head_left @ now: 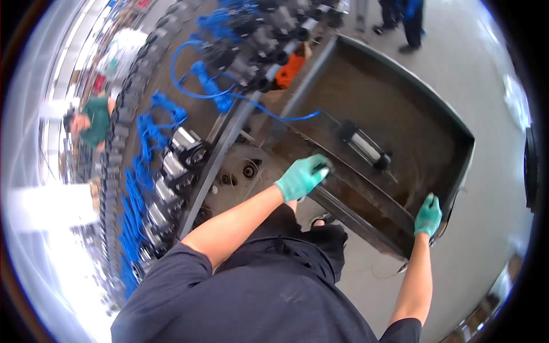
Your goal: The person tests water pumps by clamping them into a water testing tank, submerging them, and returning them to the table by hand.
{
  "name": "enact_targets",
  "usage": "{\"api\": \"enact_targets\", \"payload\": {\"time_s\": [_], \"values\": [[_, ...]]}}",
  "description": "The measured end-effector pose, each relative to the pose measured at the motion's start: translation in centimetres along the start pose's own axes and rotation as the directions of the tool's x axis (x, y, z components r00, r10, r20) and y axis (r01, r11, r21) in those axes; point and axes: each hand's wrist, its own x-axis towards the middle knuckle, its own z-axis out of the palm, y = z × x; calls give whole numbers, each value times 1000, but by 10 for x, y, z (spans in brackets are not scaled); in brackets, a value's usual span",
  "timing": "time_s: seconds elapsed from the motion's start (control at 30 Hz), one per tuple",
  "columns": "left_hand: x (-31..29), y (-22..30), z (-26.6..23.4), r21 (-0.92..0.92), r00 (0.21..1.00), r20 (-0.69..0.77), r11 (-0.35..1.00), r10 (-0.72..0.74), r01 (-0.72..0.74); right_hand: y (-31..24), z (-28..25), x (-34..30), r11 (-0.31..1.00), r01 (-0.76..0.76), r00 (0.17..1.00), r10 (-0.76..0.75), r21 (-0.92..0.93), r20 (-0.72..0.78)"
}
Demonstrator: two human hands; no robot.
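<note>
My left hand, in a green glove, is curled round a small dark part above the near side of a dark metal tank. Over the tank's right end is my right hand, also gloved, with its fingers pressed together. Whatever may be in those fingers is too small to make out. A silver and black cylindrical motor or pump unit lies tilted inside the tank, apart from both hands. A blue cable runs from the left over the tank's edge toward that unit.
Silver and black units stand in a row along the conveyor at left, with bundled blue cables. More units and an orange object are beyond. A person in green is at far left; another's legs show at the top.
</note>
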Motion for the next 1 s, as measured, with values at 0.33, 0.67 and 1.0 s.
{"api": "enact_targets", "payload": {"time_s": [0.33,0.67,1.0], "values": [[-240,-167,-134,161,772,-602,916,-205,368,-20,22,-1,918,389,913,-395,-74,-97],[-363,-267,-167,-276,523,-691,850,-500,448,-479,108,-223,232,686,146,-973,690,181],[-477,-300,-149,-668,-301,-744,664,-596,336,-689,296,-171,193,959,116,-936,209,332]]}}
